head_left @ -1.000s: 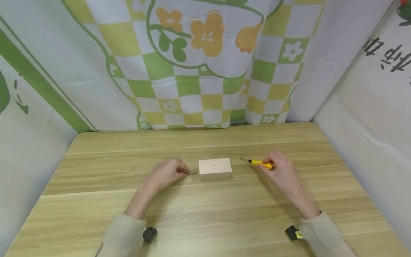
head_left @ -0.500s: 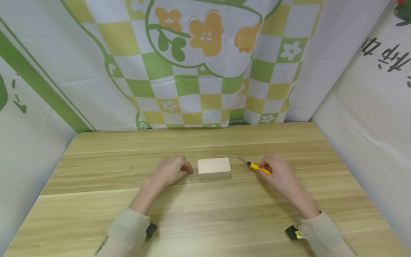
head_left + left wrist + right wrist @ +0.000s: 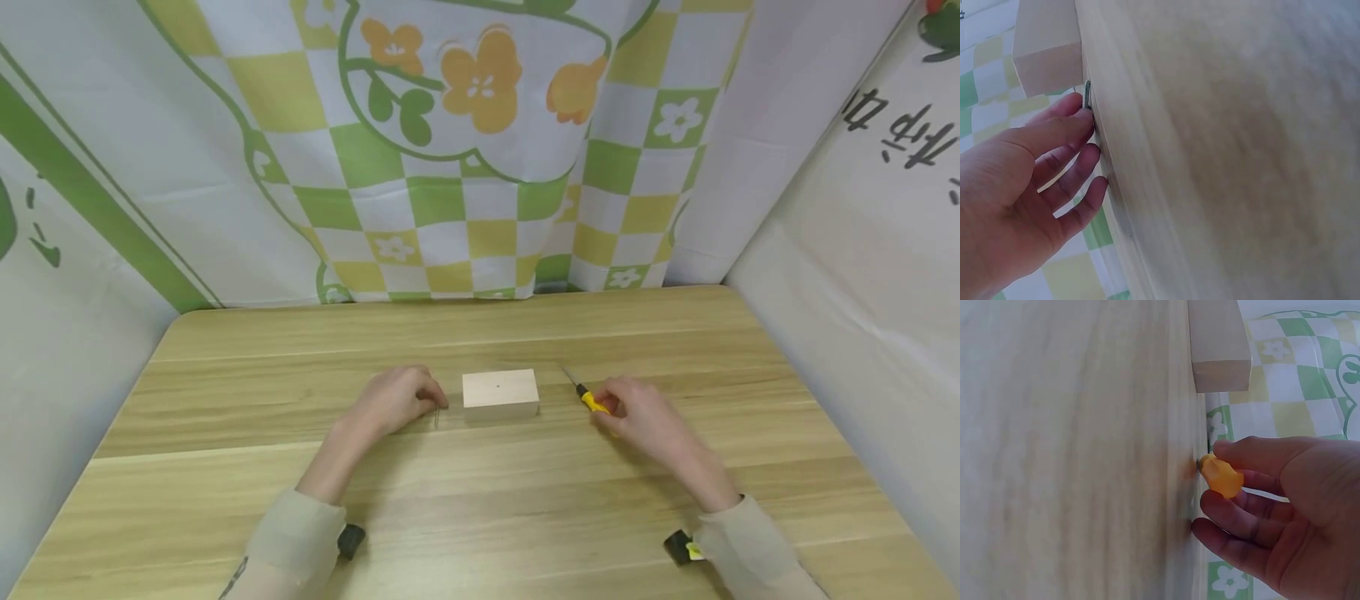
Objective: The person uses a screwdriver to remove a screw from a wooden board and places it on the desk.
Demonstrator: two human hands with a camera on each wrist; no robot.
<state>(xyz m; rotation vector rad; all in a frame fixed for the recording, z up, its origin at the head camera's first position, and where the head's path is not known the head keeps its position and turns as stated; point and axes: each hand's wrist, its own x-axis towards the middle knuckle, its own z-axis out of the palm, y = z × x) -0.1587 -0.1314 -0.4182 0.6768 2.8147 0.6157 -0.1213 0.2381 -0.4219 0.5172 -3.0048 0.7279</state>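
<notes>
A pale wooden block (image 3: 500,388) with a small dark hole in its top lies between the hands. Left of it, my left hand (image 3: 393,404) pinches a thin metal screw (image 3: 1087,95) between thumb and index finger, low over the tabletop. The screw's threads show in the left wrist view; its other end is hidden by the fingertips. On the right, my right hand (image 3: 637,417) holds a screwdriver (image 3: 588,398) by its yellow handle, close to the table. Its black collar and thin shaft point away toward the back. The right wrist view shows the handle's end (image 3: 1224,478) between thumb and fingers.
Both hands work over a wood-grain table (image 3: 480,508). A checked, flowered curtain (image 3: 480,200) hangs along its back edge, with white cloth walls (image 3: 862,292) on either side. Small black devices (image 3: 351,540) sit at both wrists.
The screw in my left hand has swung from pointing right at the block to pointing toward the front. My right hand has lowered with the screwdriver, whose shaft has turned more toward the back.
</notes>
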